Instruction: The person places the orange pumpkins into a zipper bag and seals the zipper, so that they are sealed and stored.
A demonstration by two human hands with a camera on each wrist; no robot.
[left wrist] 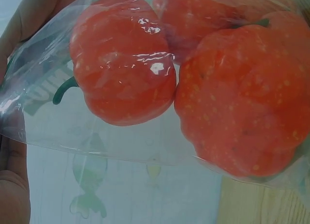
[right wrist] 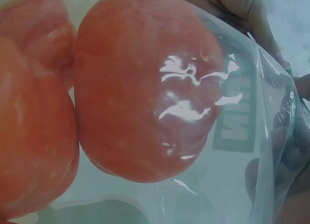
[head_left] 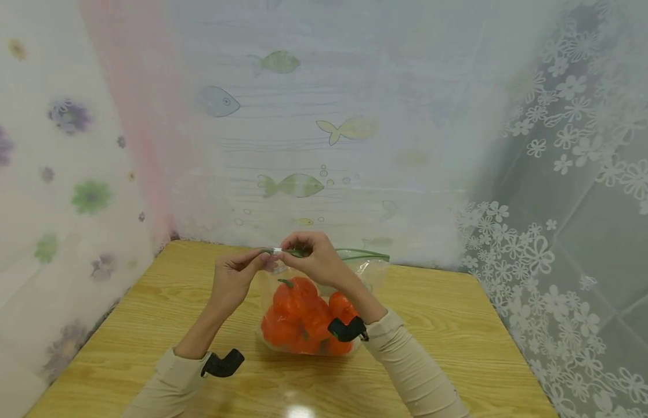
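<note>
A clear zip bag (head_left: pixel 375 268) stands upright on the table, filled with several orange-red, ribbed pumpkins (head_left: pixel 297 316) with green stems. Its green zip strip runs along the top, with a white slider (head_left: pixel 277 251) near the left end. My left hand (head_left: pixel 234 278) pinches the top left corner of the bag. Just to the right of it, my right hand (head_left: pixel 318 261) grips the zip strip by the slider between thumb and fingers. In the left wrist view one pumpkin (left wrist: pixel 123 64) presses against the film; the right wrist view shows another pumpkin (right wrist: pixel 140 93) beside printed lettering on the bag.
The wooden table (head_left: pixel 428 348) carries the bag near its back edge. Behind it hangs a pale curtain (head_left: pixel 407 191) with fish prints, and flowered sheets (head_left: pixel 574 261) close in both sides. Black wrist cameras (head_left: pixel 223 363) stick out from the sleeves.
</note>
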